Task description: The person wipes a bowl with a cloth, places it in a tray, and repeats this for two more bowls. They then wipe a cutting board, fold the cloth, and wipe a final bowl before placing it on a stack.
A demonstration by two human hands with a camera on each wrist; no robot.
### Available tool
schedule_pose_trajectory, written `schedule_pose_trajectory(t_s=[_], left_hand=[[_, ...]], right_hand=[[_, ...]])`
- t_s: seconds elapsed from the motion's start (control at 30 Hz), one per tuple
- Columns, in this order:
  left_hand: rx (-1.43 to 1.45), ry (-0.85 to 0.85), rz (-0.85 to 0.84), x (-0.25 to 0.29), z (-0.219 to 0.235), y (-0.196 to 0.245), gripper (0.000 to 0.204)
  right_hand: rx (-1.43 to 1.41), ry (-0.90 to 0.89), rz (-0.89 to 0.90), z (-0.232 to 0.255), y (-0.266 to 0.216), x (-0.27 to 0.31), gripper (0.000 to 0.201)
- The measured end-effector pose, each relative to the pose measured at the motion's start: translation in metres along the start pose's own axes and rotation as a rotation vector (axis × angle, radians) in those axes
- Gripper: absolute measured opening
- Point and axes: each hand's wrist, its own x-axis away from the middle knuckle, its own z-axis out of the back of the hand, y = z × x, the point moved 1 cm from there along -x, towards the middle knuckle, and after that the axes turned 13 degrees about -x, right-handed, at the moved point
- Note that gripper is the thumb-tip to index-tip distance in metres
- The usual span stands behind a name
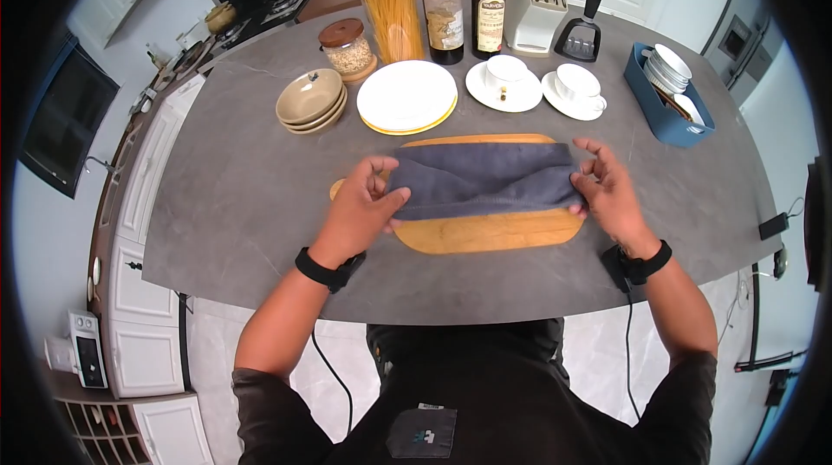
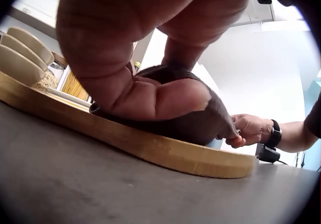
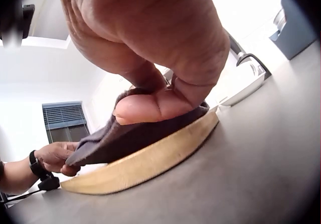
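A dark grey-blue cloth, folded into a long strip with a few creases, lies across a wooden board. At its left end the left hand pinches the edge between thumb and fingers. The right hand grips the opposite end the same way. In the left wrist view the cloth sags low over the board from the thumb. The right wrist view has the cloth slanting down to the left hand.
Beyond the board stand brown bowls, white plates, two cups on saucers, a pasta jar, bottles and a knife block. A blue bin with dishes is at the right.
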Motion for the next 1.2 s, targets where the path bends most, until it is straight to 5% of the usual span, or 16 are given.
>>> schedule_pose_trajectory(t_s=[0.53, 0.6, 0.73, 0.83, 0.9, 0.93, 1.0, 1.2], left_hand=[[-0.202, -0.205, 0.126, 0.026, 0.001, 0.003, 0.049], [-0.040, -0.152, 0.112, 0.024, 0.003, -0.003, 0.044], [-0.150, -0.249, 0.133, 0.031, -0.005, 0.004, 0.043], [-0.513, -0.144, -0.025, 0.039, -0.010, 0.008, 0.049], [-0.919, 0.179, -0.430, 0.052, -0.015, 0.010, 0.051], [-0.914, 0.185, -0.425, 0.055, -0.015, 0.011, 0.051], [-0.953, 0.073, -0.705, 0.065, -0.016, 0.015, 0.053], [-0.884, -0.033, -0.730, 0.068, -0.014, 0.004, 0.057]], right_hand=[[0.218, -0.072, 0.037, 0.006, 0.018, 0.012, 0.040], [0.093, -0.081, 0.001, 0.013, 0.026, 0.009, 0.036], [-0.014, -0.063, -0.051, 0.021, 0.028, 0.012, 0.035], [0.048, -0.002, -0.081, 0.022, 0.019, 0.021, 0.036], [0.078, 0.052, -0.064, 0.028, 0.020, 0.023, 0.037], [0.085, 0.047, -0.063, 0.029, 0.018, 0.023, 0.037], [0.153, 0.083, -0.005, 0.027, 0.013, 0.025, 0.038], [0.171, 0.040, 0.331, -0.015, -0.014, 0.012, 0.043]])
